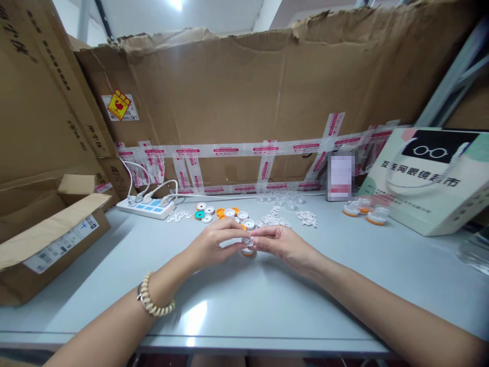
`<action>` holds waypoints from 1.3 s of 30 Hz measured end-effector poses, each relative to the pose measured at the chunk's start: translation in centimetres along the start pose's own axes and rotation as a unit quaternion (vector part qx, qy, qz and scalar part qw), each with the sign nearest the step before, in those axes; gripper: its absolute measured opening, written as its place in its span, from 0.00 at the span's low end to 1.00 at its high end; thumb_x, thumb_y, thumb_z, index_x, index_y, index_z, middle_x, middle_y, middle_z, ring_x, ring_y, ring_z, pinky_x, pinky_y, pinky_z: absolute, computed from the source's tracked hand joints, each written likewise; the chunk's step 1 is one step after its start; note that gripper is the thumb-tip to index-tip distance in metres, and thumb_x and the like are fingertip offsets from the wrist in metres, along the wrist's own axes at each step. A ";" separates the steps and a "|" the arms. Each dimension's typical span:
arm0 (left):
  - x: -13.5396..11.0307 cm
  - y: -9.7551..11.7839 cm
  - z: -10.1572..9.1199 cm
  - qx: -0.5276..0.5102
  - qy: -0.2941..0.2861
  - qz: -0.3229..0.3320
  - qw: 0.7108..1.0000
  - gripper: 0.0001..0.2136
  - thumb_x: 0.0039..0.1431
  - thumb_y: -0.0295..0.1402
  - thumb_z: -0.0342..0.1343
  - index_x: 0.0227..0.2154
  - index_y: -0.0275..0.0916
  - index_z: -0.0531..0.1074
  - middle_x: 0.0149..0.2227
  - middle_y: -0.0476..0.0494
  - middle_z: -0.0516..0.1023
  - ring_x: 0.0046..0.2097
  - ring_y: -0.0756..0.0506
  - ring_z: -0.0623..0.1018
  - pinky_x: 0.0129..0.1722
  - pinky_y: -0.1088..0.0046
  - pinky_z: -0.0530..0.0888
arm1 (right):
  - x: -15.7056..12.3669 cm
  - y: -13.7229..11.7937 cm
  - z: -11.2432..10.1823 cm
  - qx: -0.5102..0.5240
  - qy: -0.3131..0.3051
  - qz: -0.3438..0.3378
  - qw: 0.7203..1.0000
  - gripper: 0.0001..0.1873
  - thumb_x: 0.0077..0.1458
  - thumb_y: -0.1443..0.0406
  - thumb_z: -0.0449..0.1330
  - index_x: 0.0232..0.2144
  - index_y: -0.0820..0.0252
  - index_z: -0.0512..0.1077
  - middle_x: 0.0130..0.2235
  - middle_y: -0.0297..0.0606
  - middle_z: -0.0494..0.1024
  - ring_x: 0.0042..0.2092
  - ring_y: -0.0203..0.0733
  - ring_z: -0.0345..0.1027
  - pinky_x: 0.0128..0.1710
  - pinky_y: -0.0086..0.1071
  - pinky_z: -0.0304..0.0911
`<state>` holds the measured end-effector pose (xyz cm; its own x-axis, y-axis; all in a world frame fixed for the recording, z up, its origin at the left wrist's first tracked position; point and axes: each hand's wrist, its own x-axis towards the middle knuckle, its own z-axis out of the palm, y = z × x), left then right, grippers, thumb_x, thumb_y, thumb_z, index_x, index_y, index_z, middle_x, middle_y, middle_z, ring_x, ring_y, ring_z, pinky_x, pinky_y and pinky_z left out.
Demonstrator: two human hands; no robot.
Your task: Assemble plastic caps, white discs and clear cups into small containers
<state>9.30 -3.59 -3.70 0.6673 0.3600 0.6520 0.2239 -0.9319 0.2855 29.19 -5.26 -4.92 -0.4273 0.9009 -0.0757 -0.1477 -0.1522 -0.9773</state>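
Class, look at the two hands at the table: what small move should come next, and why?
Probably lower the small white toothed piece onto the orange-rimmed disc just beneath it: the left hand and right hand pinch it together directly above that disc, seemingly lined up.

Pale grey table (267,306); taped cardboard wall (267,86) behind; ceiling light (176,4) overhead.

Pinched in the fingers (233,235) is a white plastic piece (248,240) with a lacy, matt look. Under the fingers, the desk (244,306) is smooth, pale grey and faintly glossy. Beyond the fingers, matt brown cardboard (267,86) with rough torn edges carries shiny tape (229,150).
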 end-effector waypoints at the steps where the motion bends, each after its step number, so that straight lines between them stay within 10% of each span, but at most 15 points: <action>1: 0.0 0.0 0.0 0.009 -0.003 0.001 1.000 0.09 0.57 0.28 0.55 0.41 0.37 0.73 0.35 0.41 0.75 0.37 0.48 0.74 0.37 0.70 0.72 | -0.1 0.0 0.2 -0.005 0.008 0.001 1.000 0.17 0.35 0.59 0.70 0.29 0.62 0.75 0.31 0.37 0.79 0.34 0.38 0.71 0.45 0.37 0.60; 15: 0.2 0.6 0.8 -0.099 0.032 -0.084 0.991 0.10 0.54 0.27 0.57 0.41 0.34 0.73 0.37 0.39 0.76 0.40 0.47 0.74 0.42 0.69 0.71 | -0.3 0.1 1.1 0.110 0.024 -0.023 0.993 0.25 0.35 0.62 0.70 0.32 0.57 0.60 0.25 0.30 0.76 0.30 0.36 0.70 0.36 0.33 0.61; 22: 1.0 1.3 1.5 -0.298 0.089 -0.270 0.911 0.10 0.49 0.31 0.62 0.35 0.36 0.76 0.38 0.41 0.77 0.39 0.46 0.76 0.39 0.70 0.73 | 0.1 0.0 0.9 0.137 0.001 -0.017 0.990 0.22 0.37 0.63 0.70 0.34 0.60 0.65 0.28 0.32 0.76 0.30 0.32 0.69 0.35 0.28 0.63; 26: 1.1 0.7 1.5 -0.336 0.084 -0.331 0.878 0.12 0.49 0.33 0.60 0.37 0.35 0.75 0.40 0.41 0.77 0.39 0.46 0.77 0.41 0.69 0.73 | 0.3 -0.1 0.3 0.010 0.033 -0.040 0.999 0.20 0.41 0.56 0.66 0.34 0.59 0.65 0.30 0.35 0.76 0.33 0.36 0.70 0.40 0.35 0.63; 30: 0.8 -0.2 1.3 -0.219 0.051 -0.335 0.915 0.11 0.51 0.31 0.58 0.39 0.35 0.75 0.41 0.40 0.78 0.41 0.45 0.76 0.43 0.70 0.72 | 0.3 -0.2 -0.7 -0.205 0.113 -0.113 0.966 0.19 0.40 0.57 0.65 0.33 0.58 0.65 0.35 0.37 0.73 0.37 0.40 0.67 0.38 0.36 0.62; 39: 0.4 -0.2 1.6 -0.092 -0.022 -0.338 0.936 0.11 0.52 0.30 0.56 0.39 0.38 0.75 0.41 0.43 0.79 0.43 0.44 0.75 0.43 0.69 0.69 | 0.3 1.6 -0.2 -0.368 0.060 -0.128 0.919 0.18 0.39 0.63 0.64 0.33 0.56 0.61 0.37 0.34 0.70 0.40 0.41 0.64 0.41 0.37 0.61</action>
<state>10.63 -3.38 -4.60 0.4473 0.8587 0.2503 0.4829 -0.4674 0.7405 29.05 -5.13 -6.53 -0.3552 0.9137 0.1974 0.4324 0.3478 -0.8319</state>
